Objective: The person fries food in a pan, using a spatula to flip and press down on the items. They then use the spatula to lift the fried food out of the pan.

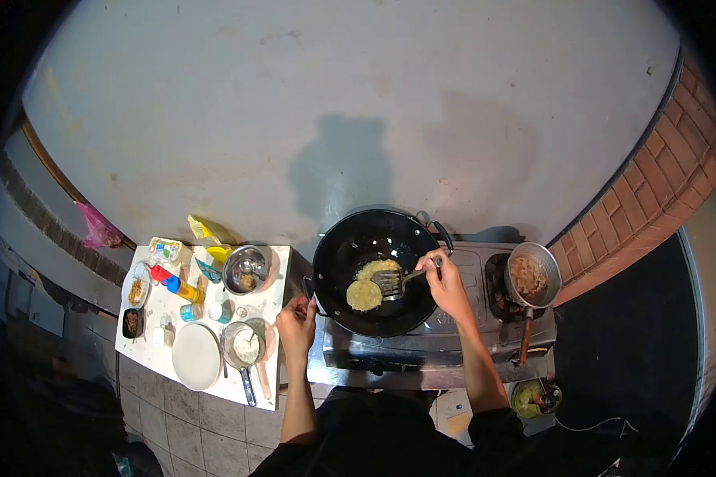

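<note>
A black two-handled wok (338, 250) sits on the left side of the gas stove. Two flat, pale yellow fried patties lie inside it, a front patty (363, 296) and a back patty (382, 266) just behind. My right hand (444, 285) is closed around the handle of a metal slotted spatula (390, 284), whose blade overlaps the edges of the patties. At the wok's left side, my left hand (297, 322) has its fingers curled on the left handle (309, 294). A glossy film of oil shows on the wok's bottom.
A saucepan (535, 274) with pieces of food stands on the right burner of the stove (465, 350). The white table (155, 356) at left holds a plate (196, 356), a small pot of white powder (243, 344), a steel bowl (247, 269) and sauce bottles (177, 285). Behind rises a grey wall.
</note>
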### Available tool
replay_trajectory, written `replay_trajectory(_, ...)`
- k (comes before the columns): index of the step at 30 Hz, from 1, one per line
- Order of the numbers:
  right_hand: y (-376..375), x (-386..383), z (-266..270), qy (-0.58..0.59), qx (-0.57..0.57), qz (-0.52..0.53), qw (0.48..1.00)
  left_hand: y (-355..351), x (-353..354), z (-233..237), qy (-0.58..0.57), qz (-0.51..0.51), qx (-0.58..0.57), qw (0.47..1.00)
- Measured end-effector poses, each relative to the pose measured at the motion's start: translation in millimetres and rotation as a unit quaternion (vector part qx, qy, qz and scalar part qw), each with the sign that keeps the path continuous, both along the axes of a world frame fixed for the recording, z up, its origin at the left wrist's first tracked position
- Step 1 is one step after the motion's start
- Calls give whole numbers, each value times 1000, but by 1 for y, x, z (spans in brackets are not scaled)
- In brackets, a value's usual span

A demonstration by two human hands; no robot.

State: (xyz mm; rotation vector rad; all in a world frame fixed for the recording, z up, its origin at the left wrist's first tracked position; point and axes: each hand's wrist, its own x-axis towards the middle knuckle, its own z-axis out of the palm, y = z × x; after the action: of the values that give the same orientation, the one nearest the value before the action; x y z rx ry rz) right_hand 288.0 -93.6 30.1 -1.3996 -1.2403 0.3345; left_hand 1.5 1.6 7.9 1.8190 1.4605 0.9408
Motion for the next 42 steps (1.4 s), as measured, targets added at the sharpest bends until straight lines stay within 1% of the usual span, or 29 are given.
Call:
replay_trajectory(1, -4, 1, -3, 0, 0, 0, 1000, 0, 0, -1, -8, 1, 0, 1000)
replay_trajectory(3, -11, 2, -8, 57, -60, 28, 996, 1, 0, -1, -4, 0, -1, 1000)
replay_trajectory(4, -14, 1, -11, 57, -60, 29, 996, 0, -1, -1, 0, -2, -4, 1000)
replay_trajectory(7, -20, 1, -14, 70, -28, 21, 997, -1, 0, 4, 5, 2, -5, 1000)
replay_trajectory(9, -23, -3, -12, 146, 3, -21, 989, -2, 1, 3, 4, 1, 4, 1000)
replay_trajectory(12, -25, -8, -15, 162, 28, -19, 986, -2, 3, 5, -1, 0, 13, 1000)
replay_trajectory(14, -24, -11, -15, 153, 26, -18, 988, -2, 3, 5, -4, 3, 11, 1000)
replay_trajectory(16, -25, -12, -16, 144, 23, -17, 989, -2, 3, 2, -13, -2, 48, 999)
replay_trajectory(18, -25, -13, -20, 117, -8, 2, 993, -1, 3, 3, -14, -5, 56, 998)
replay_trajectory(19, -24, -15, -22, 121, 0, -1, 993, -1, 3, 3, -15, -7, 63, 998)
replay_trajectory(23, -26, -26, -19, 98, -17, -12, 995, 0, 2, 2, -5, -6, 50, 999)
replay_trajectory(25, -28, -30, -20, 76, -22, 8, 997, -1, 3, 3, -10, 1, 41, 999)
replay_trajectory(26, -29, -32, -22, 75, -22, 8, 997, -1, 4, 4, -10, 1, 40, 999)
replay_trajectory(28, -29, -34, -26, 127, -5, 7, 992, -1, 4, 6, -17, -1, 45, 999)
replay_trajectory(29, -28, -34, -29, 127, -5, 7, 992, 0, 3, 5, -18, -1, 45, 999)
replay_trajectory(31, -26, -34, -35, 173, 34, -20, 984, 2, 3, 1, -25, -6, 33, 999)
replay_trajectory(32, -26, -35, -30, 173, 34, -19, 984, 2, 3, 2, -25, -6, 33, 999)
replay_trajectory(34, -27, -36, -22, 189, 59, -33, 980, 2, 3, 3, -20, 2, -5, 1000)
replay_trajectory(37, -25, -38, -9, 166, 58, -29, 984, 2, 2, 3, -12, -3, 9, 1000)
replay_trajectory(41, -16, -44, 0, 135, 38, -32, 990, 3, 2, 4, -12, -1, -4, 1000)
replay_trajectory(42, -12, -44, 1, 135, 38, -33, 990, 3, 3, 2, -18, -4, 15, 1000)
